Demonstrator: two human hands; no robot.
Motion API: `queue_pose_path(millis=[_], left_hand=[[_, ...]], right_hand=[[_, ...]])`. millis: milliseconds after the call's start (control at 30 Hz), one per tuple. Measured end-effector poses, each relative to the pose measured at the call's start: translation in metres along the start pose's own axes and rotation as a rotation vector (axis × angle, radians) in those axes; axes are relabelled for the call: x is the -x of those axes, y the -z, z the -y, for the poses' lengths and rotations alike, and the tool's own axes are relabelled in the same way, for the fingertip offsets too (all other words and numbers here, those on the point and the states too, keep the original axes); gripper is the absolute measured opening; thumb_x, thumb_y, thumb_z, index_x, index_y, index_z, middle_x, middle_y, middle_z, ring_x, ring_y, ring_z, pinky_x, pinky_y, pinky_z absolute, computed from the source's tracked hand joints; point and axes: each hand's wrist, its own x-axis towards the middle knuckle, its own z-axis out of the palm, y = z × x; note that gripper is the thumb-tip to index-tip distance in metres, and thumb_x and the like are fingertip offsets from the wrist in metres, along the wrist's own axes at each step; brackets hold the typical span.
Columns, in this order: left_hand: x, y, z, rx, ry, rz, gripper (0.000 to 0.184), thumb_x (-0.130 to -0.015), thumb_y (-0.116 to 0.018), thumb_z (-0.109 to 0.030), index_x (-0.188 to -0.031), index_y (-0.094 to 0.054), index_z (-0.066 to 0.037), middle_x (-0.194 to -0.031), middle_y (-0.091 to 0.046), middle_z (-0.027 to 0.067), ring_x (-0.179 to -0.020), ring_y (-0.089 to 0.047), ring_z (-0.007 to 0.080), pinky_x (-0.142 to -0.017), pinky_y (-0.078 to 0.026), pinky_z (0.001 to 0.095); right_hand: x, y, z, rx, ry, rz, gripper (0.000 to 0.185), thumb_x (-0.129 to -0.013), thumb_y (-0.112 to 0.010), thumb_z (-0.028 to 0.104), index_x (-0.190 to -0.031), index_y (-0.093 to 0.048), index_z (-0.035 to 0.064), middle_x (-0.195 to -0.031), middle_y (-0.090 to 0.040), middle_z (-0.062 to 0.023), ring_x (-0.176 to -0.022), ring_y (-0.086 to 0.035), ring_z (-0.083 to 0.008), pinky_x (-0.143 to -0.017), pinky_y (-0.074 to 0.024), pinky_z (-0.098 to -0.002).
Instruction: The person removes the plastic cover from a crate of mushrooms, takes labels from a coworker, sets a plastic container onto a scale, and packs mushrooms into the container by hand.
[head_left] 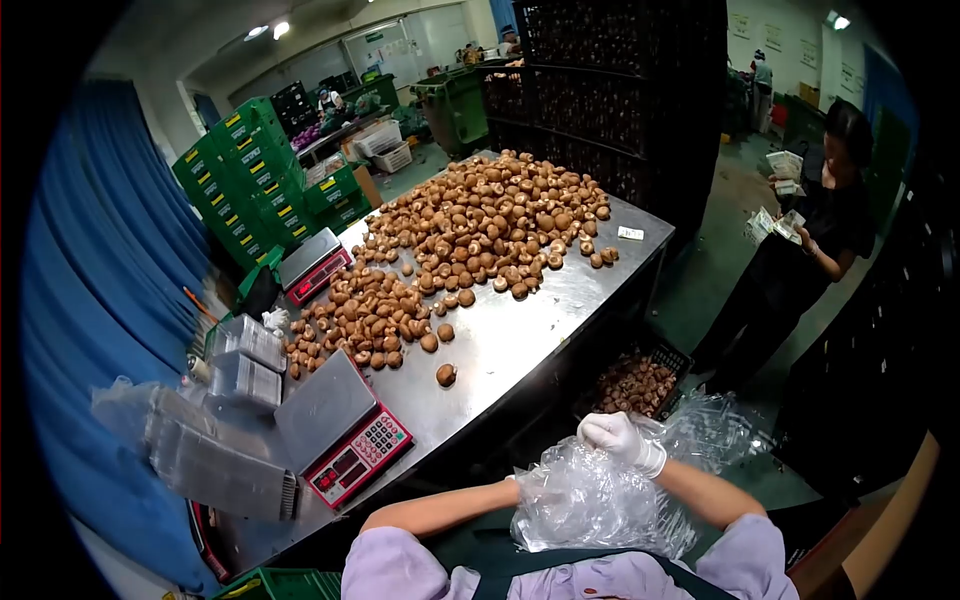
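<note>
The table (520, 335) bears mushrooms (480, 225); the right hand (620, 440) grips plastic (590, 505) in a closed fist. Plastic obscures the left hand; its grip I cannot tell.

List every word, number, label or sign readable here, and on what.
No text reads with certainty.
Too small or blurred:
Nearer scale: display and keypad.
Farther scale: panel.
White slip on the table.
Yellow labels on the green crates.
Notices on the right-hand back wall.

My view: fisheye, edges bowed, corners black; ceiling lamps (281, 29) bright; glare on tabletop (510, 345), glints on plastic film (580, 500); far right dim.
</note>
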Motion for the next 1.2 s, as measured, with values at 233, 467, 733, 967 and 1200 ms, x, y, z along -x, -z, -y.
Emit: queue_pose_path(millis=[233, 467, 733, 967, 1200], left_hand=[[0.041, 0.035, -0.029, 0.480, 0.345, 0.090, 0.065, -0.087, -0.051, -0.052, -0.135, -0.044, -0.009, -0.139, -0.042, 0.0088, -0.124, -0.043, 0.0239, -0.098, -0.039, 0.0399], [0.015, 0.021, -0.059, 0.351, 0.212, -0.147, 0.082, -0.092, -0.048, -0.050, -0.146, -0.011, -0.001, -0.148, -0.024, 0.0138, -0.133, -0.029, 0.0212, -0.107, -0.029, 0.0346], [-0.033, 0.021, -0.119, -0.068, 0.490, -0.421, 0.080, -0.068, -0.073, -0.031, -0.130, -0.036, 0.002, -0.115, -0.055, 0.0182, -0.108, -0.055, 0.0243, -0.092, -0.043, 0.0324], [-0.074, 0.025, -0.129, 0.071, 0.215, -0.491, 0.073, -0.062, -0.067, -0.023, -0.126, -0.044, 0.001, -0.108, -0.059, 0.0209, -0.102, -0.059, 0.0251, -0.086, -0.047, 0.0325], [-0.143, 0.031, -0.185, -0.475, -0.259, -0.554, 0.074, -0.062, -0.066, -0.020, -0.131, -0.044, -0.004, -0.094, -0.065, 0.0196, -0.084, -0.065, 0.0305, -0.079, -0.052, 0.0354]], right_hand=[[0.013, -0.012, -0.022, 0.017, -0.114, 0.068, 0.028, -0.092, -0.043, 0.019, -0.077, -0.058, -0.0001, -0.068, -0.056, -0.0060, -0.063, -0.053, -0.0135, -0.061, -0.0427, -0.0272], [0.003, -0.024, -0.041, 0.075, -0.208, -0.072, 0.027, -0.091, -0.048, 0.020, -0.076, -0.058, -0.0006, -0.062, -0.055, -0.0088, -0.057, -0.054, -0.0145, -0.054, -0.0418, -0.0290], [-0.010, -0.010, -0.057, -0.364, -0.272, -0.432, 0.017, -0.092, -0.052, 0.015, -0.086, -0.061, 0.0016, -0.060, -0.055, -0.0004, -0.051, -0.050, -0.0072, -0.049, -0.0393, -0.0226], [0.015, 0.042, -0.018, 0.535, 0.138, -0.515, 0.014, -0.081, -0.063, 0.008, -0.092, -0.060, -0.0005, -0.094, -0.065, -0.0183, -0.066, -0.065, -0.0201, -0.059, -0.0515, -0.0288], [0.081, 0.128, 0.076, 0.669, 0.207, -0.915, 0.020, -0.084, -0.054, 0.004, -0.101, -0.060, -0.0050, -0.125, -0.052, -0.0251, -0.119, -0.049, -0.0378, -0.100, -0.0394, -0.0429]])
